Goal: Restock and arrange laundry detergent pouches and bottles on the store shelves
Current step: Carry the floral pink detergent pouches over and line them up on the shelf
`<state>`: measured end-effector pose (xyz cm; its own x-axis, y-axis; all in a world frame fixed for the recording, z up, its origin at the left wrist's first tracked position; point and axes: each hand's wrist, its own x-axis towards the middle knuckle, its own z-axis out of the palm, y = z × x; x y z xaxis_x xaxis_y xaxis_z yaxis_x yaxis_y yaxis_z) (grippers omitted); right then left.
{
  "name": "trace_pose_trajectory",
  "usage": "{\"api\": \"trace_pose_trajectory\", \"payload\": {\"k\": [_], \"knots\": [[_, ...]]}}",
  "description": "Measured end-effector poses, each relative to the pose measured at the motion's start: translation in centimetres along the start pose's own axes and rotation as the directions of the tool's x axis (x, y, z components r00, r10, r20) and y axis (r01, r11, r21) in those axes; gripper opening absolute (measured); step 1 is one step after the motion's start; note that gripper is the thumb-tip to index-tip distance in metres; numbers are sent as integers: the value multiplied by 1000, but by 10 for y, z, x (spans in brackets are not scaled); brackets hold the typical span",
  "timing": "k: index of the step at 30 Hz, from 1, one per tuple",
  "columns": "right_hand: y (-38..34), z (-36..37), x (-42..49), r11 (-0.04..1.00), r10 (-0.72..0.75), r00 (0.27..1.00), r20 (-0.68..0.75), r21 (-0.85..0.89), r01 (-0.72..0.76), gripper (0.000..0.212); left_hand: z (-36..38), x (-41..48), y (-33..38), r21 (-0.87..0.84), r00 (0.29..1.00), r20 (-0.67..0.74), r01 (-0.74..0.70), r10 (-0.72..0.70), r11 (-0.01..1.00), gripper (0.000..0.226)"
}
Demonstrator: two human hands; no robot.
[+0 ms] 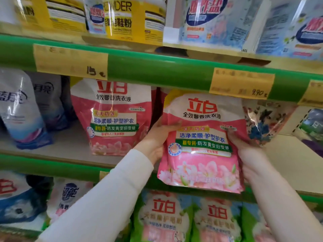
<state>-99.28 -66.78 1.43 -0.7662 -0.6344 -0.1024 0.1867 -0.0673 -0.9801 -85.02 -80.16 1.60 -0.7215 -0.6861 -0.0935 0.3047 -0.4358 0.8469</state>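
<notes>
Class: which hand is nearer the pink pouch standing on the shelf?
Left. The left hand is just right of the standing pink pouch; the right hand is farther right, across the held pouch.

Both hands hold a pink detergent pouch [201, 144] upright in front of the middle shelf [70, 144] — the left hand [157, 140] curls round its left edge, the right hand [244, 147] round its right edge. A matching pink pouch [113, 117] stands on that shelf to its left, with a white-and-blue pouch [19, 109] further left. Behind the right hand sits a floral-patterned pouch [267, 123] — and green-and-pink pouches [164, 217] fill the shelf below.
</notes>
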Motion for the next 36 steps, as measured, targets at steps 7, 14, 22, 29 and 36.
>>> {"api": "trace_pose_trajectory", "payload": {"k": [7, 14, 22, 29, 36], "knots": [[-5, 11, 47, 956, -278, 953, 120, -61, 287, 13, 5, 40, 16, 74, 983, 40, -180, 177, 981, 38], [21, 21, 82, 830, -503, 862, 66, -242, 503, 18, -5, 46, -15, 282, 809, 37, -571, 586, 771, 41], [38, 15, 88, 906, -423, 903, 72, 31, 422, 15, -15, 24, -34, 477, 808, 77, -544, 584, 690, 50], [32, 14, 90, 943, -273, 944, 186, 244, 225, 12, -7, 20, -50, 512, 801, -4, -513, 599, 689, 41], [32, -2, 91, 977, -178, 954, 242, 161, 142, 9, -5, 12, -59, 583, 832, -55, -422, 552, 694, 59]]}}
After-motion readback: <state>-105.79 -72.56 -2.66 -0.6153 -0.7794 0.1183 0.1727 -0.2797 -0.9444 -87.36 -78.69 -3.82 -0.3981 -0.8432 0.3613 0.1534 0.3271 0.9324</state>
